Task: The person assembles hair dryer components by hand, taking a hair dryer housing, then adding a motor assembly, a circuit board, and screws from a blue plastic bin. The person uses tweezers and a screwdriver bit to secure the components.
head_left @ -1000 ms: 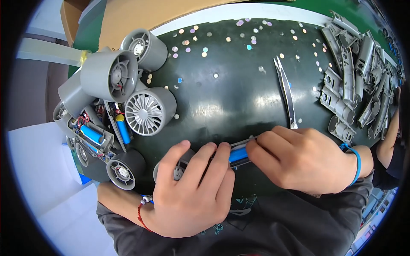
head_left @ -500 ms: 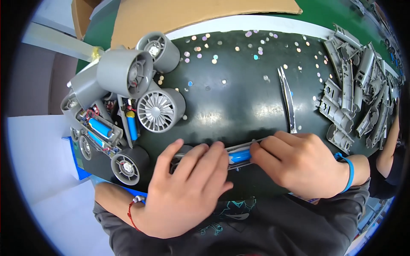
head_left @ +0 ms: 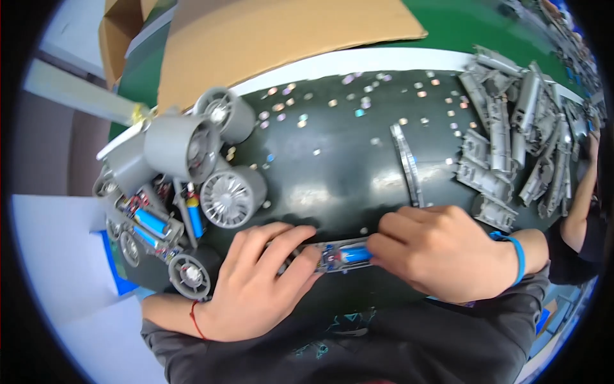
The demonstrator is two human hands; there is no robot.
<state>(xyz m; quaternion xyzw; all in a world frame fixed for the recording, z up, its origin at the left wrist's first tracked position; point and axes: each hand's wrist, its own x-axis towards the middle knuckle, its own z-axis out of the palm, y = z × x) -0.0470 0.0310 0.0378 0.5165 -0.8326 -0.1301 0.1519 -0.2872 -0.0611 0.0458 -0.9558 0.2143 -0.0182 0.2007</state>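
Note:
In front of me lies an opened grey fan handle (head_left: 348, 267), stretched between my two hands. A blue cylindrical battery (head_left: 354, 254) sits in its trough, beside a small circuit board with wires (head_left: 329, 257). My left hand (head_left: 256, 281) grips the handle's left end, fingers bent over it and hiding whatever is there. My right hand (head_left: 448, 256) is closed round the right end, fingertips at the battery's end; what they pinch is hidden. Metal tweezers (head_left: 409, 168) rest on the dark mat just beyond my right hand.
Grey fans (head_left: 182, 147) with round heads, some with exposed batteries, are heaped at the left. Grey half shells (head_left: 505, 128) pile up at the right. Small shiny discs (head_left: 359, 112) dot the dark mat (head_left: 326, 173). Cardboard (head_left: 288, 38) lies behind. A person's arm (head_left: 583, 192) shows far right.
My left fingers have drawn back leftward and closed more on the handle, uncovering the circuit board. My right hand stays at the right end. The whole view has shifted slightly.

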